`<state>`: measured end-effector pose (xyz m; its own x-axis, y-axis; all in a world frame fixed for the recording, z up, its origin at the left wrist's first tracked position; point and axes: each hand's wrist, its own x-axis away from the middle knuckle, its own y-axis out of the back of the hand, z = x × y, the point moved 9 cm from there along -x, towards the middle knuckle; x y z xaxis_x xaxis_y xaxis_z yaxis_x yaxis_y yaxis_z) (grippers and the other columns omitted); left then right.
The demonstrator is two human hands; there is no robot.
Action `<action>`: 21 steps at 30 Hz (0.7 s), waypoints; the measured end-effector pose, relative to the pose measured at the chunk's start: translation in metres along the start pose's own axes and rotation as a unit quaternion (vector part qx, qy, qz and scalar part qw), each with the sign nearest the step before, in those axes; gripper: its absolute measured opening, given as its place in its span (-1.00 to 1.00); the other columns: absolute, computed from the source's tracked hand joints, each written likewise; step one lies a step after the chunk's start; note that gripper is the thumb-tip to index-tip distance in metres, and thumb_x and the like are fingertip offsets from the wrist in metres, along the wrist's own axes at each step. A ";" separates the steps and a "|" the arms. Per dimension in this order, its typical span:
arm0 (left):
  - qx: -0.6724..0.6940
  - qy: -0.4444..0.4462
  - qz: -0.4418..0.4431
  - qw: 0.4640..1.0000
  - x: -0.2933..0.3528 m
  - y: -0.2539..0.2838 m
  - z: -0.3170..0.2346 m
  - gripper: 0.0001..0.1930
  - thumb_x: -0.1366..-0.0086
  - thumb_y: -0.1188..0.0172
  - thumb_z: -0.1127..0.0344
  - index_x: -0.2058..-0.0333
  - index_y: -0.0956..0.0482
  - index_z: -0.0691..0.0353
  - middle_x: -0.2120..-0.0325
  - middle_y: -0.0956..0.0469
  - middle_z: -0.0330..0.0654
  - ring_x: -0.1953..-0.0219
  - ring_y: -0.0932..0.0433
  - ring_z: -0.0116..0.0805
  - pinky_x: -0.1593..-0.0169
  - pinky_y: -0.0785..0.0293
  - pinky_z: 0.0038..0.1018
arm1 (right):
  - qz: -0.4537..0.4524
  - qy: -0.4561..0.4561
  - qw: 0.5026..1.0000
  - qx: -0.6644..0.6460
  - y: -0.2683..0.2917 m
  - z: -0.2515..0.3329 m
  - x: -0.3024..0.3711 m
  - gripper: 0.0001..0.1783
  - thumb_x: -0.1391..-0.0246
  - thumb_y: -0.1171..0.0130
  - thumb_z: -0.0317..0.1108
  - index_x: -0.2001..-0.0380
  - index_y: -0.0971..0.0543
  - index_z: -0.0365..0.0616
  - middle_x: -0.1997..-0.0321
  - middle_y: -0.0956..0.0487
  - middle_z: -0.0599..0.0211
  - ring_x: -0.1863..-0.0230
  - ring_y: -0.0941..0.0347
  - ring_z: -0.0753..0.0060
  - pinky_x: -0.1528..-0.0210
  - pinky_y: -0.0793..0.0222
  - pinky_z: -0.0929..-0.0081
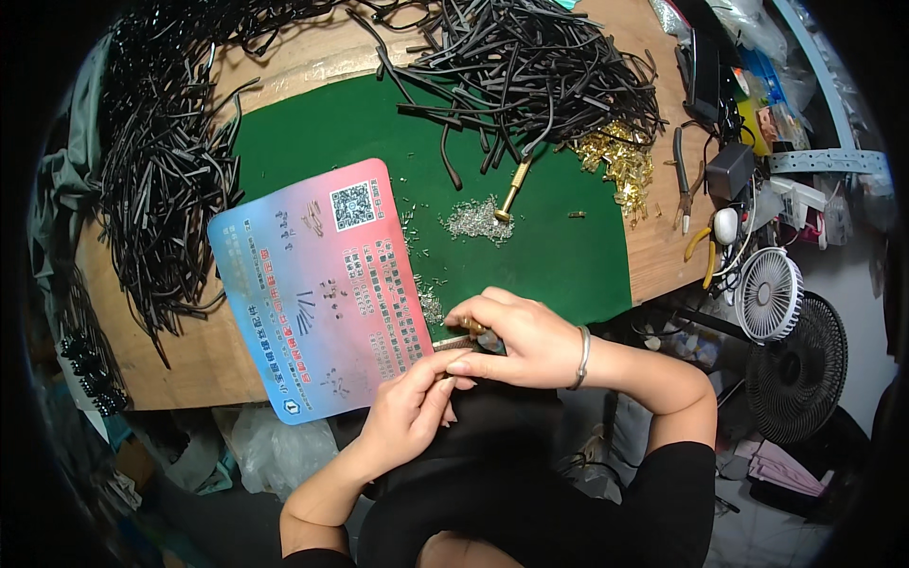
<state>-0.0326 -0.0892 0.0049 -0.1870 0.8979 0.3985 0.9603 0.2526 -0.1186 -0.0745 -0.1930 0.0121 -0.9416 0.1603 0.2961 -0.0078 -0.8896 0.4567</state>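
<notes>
Beyond the hands (516,339), screws (473,223) lie heaped on the mat (317,128).

right fingers (478,309): held item (487,339) part-hidden | silver bits (473,220): too small to tell | black strips (535,66): top-cropped

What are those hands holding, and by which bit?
The right hand holds a partly hidden amber-brown thing; which part is gripped cannot be told. Whether the left hand holds anything cannot be told.

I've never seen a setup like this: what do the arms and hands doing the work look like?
They're a person's. Both the left hand and right hand are ungloved. Short black sleeves leave the forearms bare, and a slim silver-coloured bangle circles the right wrist.
</notes>
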 end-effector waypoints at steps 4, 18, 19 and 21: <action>0.029 0.012 -0.101 0.994 0.003 0.030 0.016 -0.71 -0.32 0.14 0.51 -0.02 -0.30 0.34 0.37 -0.54 -0.16 0.56 -0.46 -0.60 0.46 -0.45 -0.66 | -0.085 -0.012 0.963 0.256 0.031 0.012 -0.006 -0.29 0.10 -0.23 -0.02 -0.08 -0.30 -0.16 0.29 -0.37 0.16 0.49 -0.47 0.14 0.48 -0.46 0.34; -0.047 -0.041 -0.172 0.983 -0.011 0.035 0.011 -0.75 -0.28 0.09 0.55 0.06 -0.37 0.39 0.36 -0.57 -0.12 0.58 -0.48 -0.59 0.46 -0.47 -0.63 | -0.127 -0.031 0.973 0.189 0.049 -0.008 0.013 -0.60 0.01 -0.08 -0.35 0.07 -0.29 -0.15 0.26 -0.30 0.08 0.45 -0.45 0.02 0.41 -0.45 0.25; -0.067 -0.047 -0.174 0.981 -0.010 0.034 0.009 -0.74 -0.28 0.08 0.55 0.06 -0.37 0.39 0.37 -0.58 -0.12 0.58 -0.48 -0.58 0.46 -0.47 -0.62 | -0.119 -0.016 0.975 0.188 0.050 -0.006 0.012 -0.62 0.01 -0.07 -0.38 0.08 -0.31 -0.12 0.27 -0.30 0.10 0.46 -0.46 0.05 0.43 -0.45 0.26; -0.087 -0.060 -0.175 0.979 -0.012 0.033 0.004 -0.74 -0.26 0.08 0.56 0.06 -0.38 0.38 0.38 -0.58 -0.11 0.60 -0.49 -0.56 0.47 -0.46 -0.61 | -0.143 -0.015 0.961 0.237 0.047 -0.005 0.008 -0.63 0.02 -0.08 -0.40 0.08 -0.34 -0.08 0.30 -0.31 0.14 0.47 -0.46 0.13 0.48 -0.44 0.30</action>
<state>0.0004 -0.0899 -0.0073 -0.5234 0.8058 0.2770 0.8521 0.4958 0.1677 -0.0842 -0.2354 0.0311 -0.9137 0.3877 0.1216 -0.1043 -0.5129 0.8521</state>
